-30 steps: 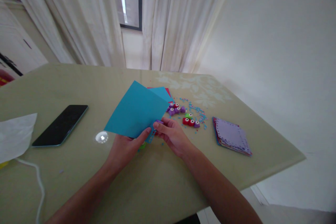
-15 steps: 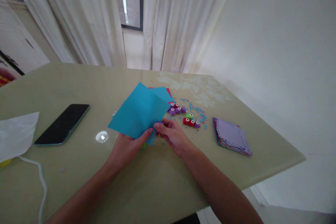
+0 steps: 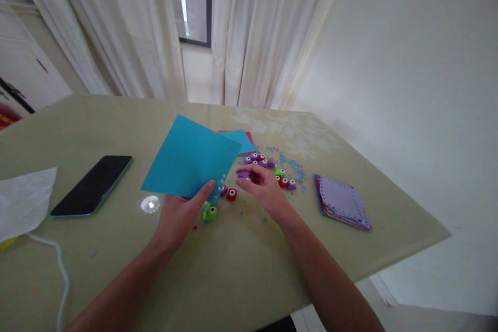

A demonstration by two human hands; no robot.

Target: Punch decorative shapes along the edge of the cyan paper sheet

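The left fingers [image 3: 206, 190] of the left hand [image 3: 178, 215] pinch a blue sheet [image 3: 190, 158] near its lower right corner, thumb on top; small pale marks run along that edge. The right fingers [image 3: 249, 168] of the right hand [image 3: 266, 192] are curled round a purple piece [image 3: 244, 175], just right of the sheet and apart from it. Under and beside the sheet's near corner sit a green piece [image 3: 210, 212] with an eye-like spot and a red piece [image 3: 232, 194]. Beyond the right hand lie a cluster of purple and red pieces [image 3: 261, 160] and a red-and-purple row [image 3: 283, 182], with scattered blue confetti [image 3: 296, 165] to their right. Farther back, a second blue sheet [image 3: 240, 139] overlaps a red sheet [image 3: 250, 137]. On the right of the bench [image 3: 233, 275] is a stack of cards [image 3: 344, 202], lilac on top; on the left, a dark phone [image 3: 93, 185], a white sheet [image 3: 25, 199] and a pale cable [image 3: 63, 270]. Curtains [image 3: 260, 31] hang behind the far edge.
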